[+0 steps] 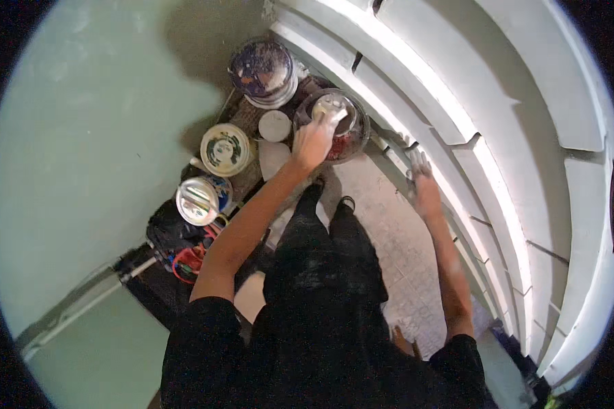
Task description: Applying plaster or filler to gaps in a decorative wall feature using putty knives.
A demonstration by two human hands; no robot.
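Observation:
My left hand (312, 144) grips a pale, white-smeared object (334, 109) over the mouth of a round bucket (348, 146) with dark and reddish contents; what exactly the object is, I cannot make out. My right hand (421, 177) reaches to the right, fingers stretched out and dusted white, at the edge of the white stepped panels (491, 191); whether it presses on them is unclear. My legs, in dark trousers, stand below on pale tiles.
A stained lidded bucket (261, 71), a small white tub (274, 126), more tubs (223, 150) (196, 201) and a black bag (167, 225) with red items line the pale green wall (89, 123) at left. The tiled floor (389, 252) lies between them and the panels.

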